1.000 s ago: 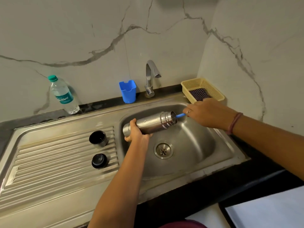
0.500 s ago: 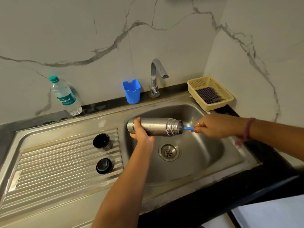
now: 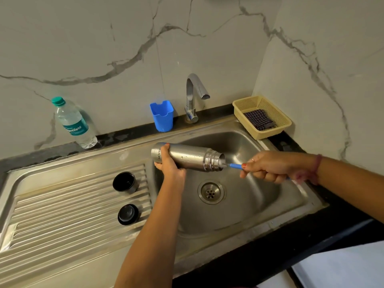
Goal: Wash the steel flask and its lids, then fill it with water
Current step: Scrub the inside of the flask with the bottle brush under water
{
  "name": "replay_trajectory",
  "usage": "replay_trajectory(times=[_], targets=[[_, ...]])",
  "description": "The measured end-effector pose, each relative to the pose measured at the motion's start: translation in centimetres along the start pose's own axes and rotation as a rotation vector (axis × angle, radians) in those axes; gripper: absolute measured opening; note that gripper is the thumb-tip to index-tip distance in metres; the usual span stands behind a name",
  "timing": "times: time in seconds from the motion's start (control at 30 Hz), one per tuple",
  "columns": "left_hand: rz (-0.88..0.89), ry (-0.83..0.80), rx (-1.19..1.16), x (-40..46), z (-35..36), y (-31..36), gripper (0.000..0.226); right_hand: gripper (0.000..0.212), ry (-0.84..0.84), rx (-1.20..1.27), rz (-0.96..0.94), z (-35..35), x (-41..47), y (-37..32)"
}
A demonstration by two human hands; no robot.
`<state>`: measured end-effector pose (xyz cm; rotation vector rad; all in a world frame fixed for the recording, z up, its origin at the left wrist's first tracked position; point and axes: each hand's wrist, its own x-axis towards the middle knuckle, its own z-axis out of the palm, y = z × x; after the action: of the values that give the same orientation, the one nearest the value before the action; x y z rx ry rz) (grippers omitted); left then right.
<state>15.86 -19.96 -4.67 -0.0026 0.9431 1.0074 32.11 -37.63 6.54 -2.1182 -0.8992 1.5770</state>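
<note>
While both hands work over the basin, the scene reads as follows.

Sink: a steel sink [image 3: 245, 223] with a ribbed draining board on its left side; the basin lies under both hands, its round drain [image 3: 212, 192] below and between the two sets of fingers.
Tap: a curved steel tap [image 3: 194, 94] stands behind the basin, beyond the fingers of both hands.
Flask: the steel flask [image 3: 187, 156] lies nearly level in the air above the basin, base to the left, open threaded mouth to the right and tipped a little down. Its brushed body shows water drops and a printed name near the base.
Left hand: the left hand [image 3: 169, 165] grips the flask near its base, fingers curled round from underneath, thumb over the top.
Right hand: the right hand [image 3: 268, 166] is closed round a blue brush handle [image 3: 235, 166], which runs from its fingertips to the flask's mouth; the brush head is hidden inside.
Cup lid: a dark cup lid [image 3: 124, 182] stands mouth up on the draining board, left of the left hand's fingers.
Stopper: a black stopper [image 3: 128, 214] sits nearer the viewer on the same board, apart from the cup lid.
</note>
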Motion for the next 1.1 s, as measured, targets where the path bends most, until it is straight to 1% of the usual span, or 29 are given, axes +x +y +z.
replay_trajectory(times=[0.03,0.1,0.13,0.17,0.2,0.27,0.3,0.37,0.47,0.5,0.57,0.63,0.67,0.7,0.77,0.8,0.83,0.87,0.93,1.0,1.03,1.1], targets=[[0.007,-0.002,0.0,0.1,0.1,0.2,0.09,0.031,0.057,-0.169,-0.054,0.0,-0.5,0.4],[0.022,0.011,0.001,0.2,0.1,0.5,0.09,0.033,0.253,-0.662,-0.159,0.4,-1.1,1.0],[0.026,0.018,0.001,0.3,0.1,0.6,0.09,0.032,0.389,-0.923,-0.221,0.9,-0.9,1.6],[0.025,0.023,-0.001,0.4,0.0,0.6,0.091,0.031,0.558,-1.134,-0.318,1.5,-0.4,2.4],[0.018,0.026,-0.001,0.4,0.0,0.5,0.092,0.031,0.68,-1.274,-0.402,2.2,0.1,3.1],[0.011,0.027,0.007,0.3,-0.1,0.0,0.094,0.033,0.737,-1.338,-0.488,3.3,0.9,3.3],[0.012,0.021,0.01,0.3,-0.2,-0.3,0.094,0.034,0.735,-1.326,-0.476,3.8,1.5,3.1],[0.021,0.015,0.028,0.2,-0.4,-0.5,0.094,0.033,0.673,-1.176,-0.392,4.2,2.4,2.8],[-0.025,0.011,0.066,0.3,-0.8,-0.4,0.087,0.027,0.439,-0.789,-0.322,3.1,2.3,2.2],[-0.052,0.003,0.065,0.1,-0.8,-0.4,0.084,0.026,0.382,-0.705,-0.3,2.4,1.7,1.7],[-0.096,-0.031,0.061,-0.2,-0.9,-0.4,0.077,0.027,0.302,-0.642,-0.25,1.0,0.3,1.2],[-0.109,-0.063,0.058,-0.8,-0.8,-0.9,0.066,0.03,0.287,-0.643,-0.223,0.7,-0.4,1.0],[-0.11,-0.073,0.056,-0.8,-0.8,-1.1,0.062,0.031,0.316,-0.691,-0.218,1.1,-0.4,0.9],[-0.11,-0.08,0.049,-0.8,-0.7,-1.4,0.06,0.031,0.375,-0.785,-0.23,1.8,-0.1,0.9],[-0.119,-0.09,0.029,-0.8,-0.5,-1.9,0.059,0.032,0.547,-1.046,-0.284,3.6,0.6,1.2],[-0.117,-0.095,0.028,-0.8,-0.4,-2.1,0.059,0.034,0.61,-1.132,-0.311,4.2,0.9,1.6],[-0.11,-0.095,0.025,-0.8,-0.4,-2.2,0.059,0.035,0.631,-1.155,-0.331,4.3,0.9,1.8],[-0.105,-0.089,0.023,-0.6,-0.3,-2.2,0.058,0.034,0.611,-1.127,-0.333,3.9,1.0,2.1],[-0.101,-0.08,0.028,-0.4,-0.4,-2.2,0.054,0.031,0.481,-0.928,-0.294,2.5,0.5,2.1],[-0.095,-0.079,0.028,-0.4,-0.4,-2.4,0.053,0.03,0.333,-0.65,-0.235,1.0,-0.4,1.8],[-0.092,-0.073,0.021,-0.4,-0.3,-2.6,0.054,0.03,0.24,-0.481,-0.186,0.4,-0.9,1.7],[-0.079,-0.058,0.017,-0.2,-0.2,-3.2,0.056,0.029,0.021,-0.012,-0.012,-0.4,-1.5,1.7]])
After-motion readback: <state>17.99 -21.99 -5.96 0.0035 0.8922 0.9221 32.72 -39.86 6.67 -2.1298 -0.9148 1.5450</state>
